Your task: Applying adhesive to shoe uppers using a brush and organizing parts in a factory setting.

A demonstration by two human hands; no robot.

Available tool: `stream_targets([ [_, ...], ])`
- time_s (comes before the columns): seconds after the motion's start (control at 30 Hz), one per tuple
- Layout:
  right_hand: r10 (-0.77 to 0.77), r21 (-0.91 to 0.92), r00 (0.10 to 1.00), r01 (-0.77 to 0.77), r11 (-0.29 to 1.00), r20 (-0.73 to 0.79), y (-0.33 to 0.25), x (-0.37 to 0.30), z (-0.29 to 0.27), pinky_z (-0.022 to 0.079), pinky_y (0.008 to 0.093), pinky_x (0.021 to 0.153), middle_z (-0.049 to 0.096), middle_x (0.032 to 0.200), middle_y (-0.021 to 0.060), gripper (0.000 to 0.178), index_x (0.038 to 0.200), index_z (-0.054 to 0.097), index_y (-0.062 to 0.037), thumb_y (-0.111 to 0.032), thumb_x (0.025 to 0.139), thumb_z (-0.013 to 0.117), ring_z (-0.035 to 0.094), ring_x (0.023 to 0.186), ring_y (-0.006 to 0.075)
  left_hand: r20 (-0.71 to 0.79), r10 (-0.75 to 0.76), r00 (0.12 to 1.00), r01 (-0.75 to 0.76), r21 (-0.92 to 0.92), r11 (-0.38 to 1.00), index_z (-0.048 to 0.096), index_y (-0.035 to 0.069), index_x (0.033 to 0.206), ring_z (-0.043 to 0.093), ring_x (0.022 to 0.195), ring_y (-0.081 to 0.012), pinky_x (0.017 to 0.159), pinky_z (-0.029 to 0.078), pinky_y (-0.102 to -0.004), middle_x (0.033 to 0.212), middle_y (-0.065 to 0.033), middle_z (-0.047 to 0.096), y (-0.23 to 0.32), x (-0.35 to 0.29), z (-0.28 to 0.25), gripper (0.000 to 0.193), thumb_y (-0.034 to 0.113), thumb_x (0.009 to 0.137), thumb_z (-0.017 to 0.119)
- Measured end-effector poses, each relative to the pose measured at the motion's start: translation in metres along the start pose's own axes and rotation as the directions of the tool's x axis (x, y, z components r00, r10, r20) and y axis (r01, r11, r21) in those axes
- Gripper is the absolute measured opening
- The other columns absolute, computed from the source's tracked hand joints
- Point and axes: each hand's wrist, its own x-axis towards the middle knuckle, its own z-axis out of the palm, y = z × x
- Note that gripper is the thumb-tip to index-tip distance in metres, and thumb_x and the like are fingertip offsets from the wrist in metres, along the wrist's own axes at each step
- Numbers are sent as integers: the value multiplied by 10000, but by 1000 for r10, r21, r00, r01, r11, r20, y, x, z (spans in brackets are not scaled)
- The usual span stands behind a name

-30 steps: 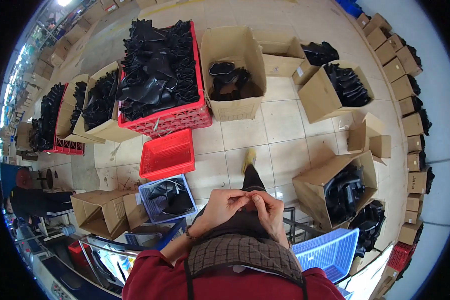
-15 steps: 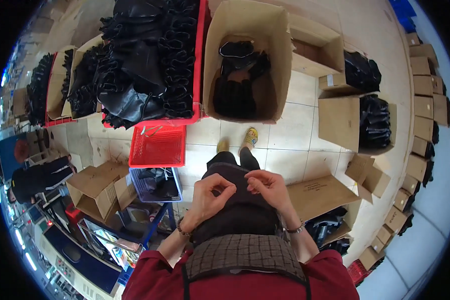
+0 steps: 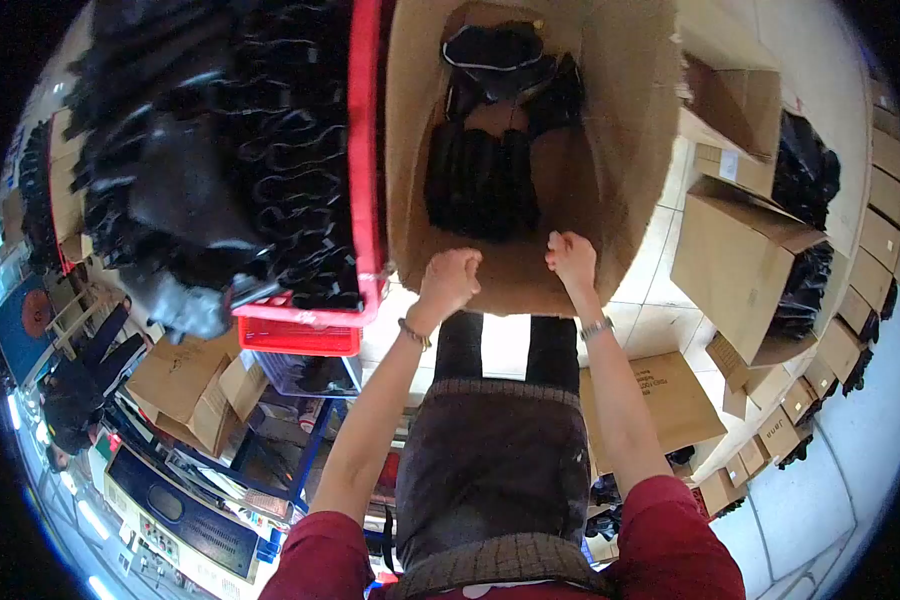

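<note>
A tall open cardboard box point(image 3: 625, 170) stands right in front of me. Inside lie black rubbery pieces point(image 3: 482, 180), one with a pale rim; their exact kind I cannot make out. Both my arms stretch toward the box's near side. My left hand point(image 3: 450, 283) is above the near left edge, its fingers curled in and nothing visible in them. To its right, my right hand point(image 3: 573, 262) hovers over the near inner part of the box, fingers also curled with nothing showing. Neither hand touches the black pieces.
At left, a red crate point(image 3: 366, 150) is piled with shiny black pieces; below it sit a smaller red basket point(image 3: 300, 337) and a bluish crate point(image 3: 300, 372). Cardboard boxes point(image 3: 735, 265) line the right, a flattened carton point(image 3: 660, 400) among them. A machine point(image 3: 180, 510) stands lower left.
I have come closer to the tall box and lean over it. Both hands have gone from in front of my apron forward to the box's near edge, moving farther apart.
</note>
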Motion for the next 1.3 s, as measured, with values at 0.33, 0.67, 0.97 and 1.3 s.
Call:
stream_targets([
  [0.33,-3,-330,1000,9,944,18,103,147,152,494,534,987,532,1348,334,672,1425,525,-92,-232,824,792,542,1204,514,-116,-55,992,78,205,976,476,-63,1447,663,1128,-388,949,537,-430,1221,-304,657,-151,217,127,654,233,899,677],
  [0.67,-105,-181,980,73,981,-171,45,117,108,545,431,899,727,1072,228,409,1266,658,-2,-135,889,745,699,1014,356,-55,-473,879,440,-287,851,502,111,1493,677,1064,-390,885,540,-473,1108,-233,712,-164,224,91,662,88,845,633],
  [0.97,35,687,999,-3,727,-33,-99,28,-87,447,254,626,650,837,-45,170,1049,689,-100,-261,997,683,535,657,45,55,-193,980,120,-931,345,401,43,1505,649,1037,-192,835,572,-377,1186,-100,651,-17,72,-37,647,4,895,614],
  [1.3,-201,795,975,47,605,95,-197,-93,-153,508,345,800,688,1151,26,268,1275,623,-115,-214,1026,629,639,994,145,-107,6,994,-106,-976,188,388,30,1515,674,926,-136,743,580,-261,1185,-88,644,61,-82,-114,673,-63,890,621],
])
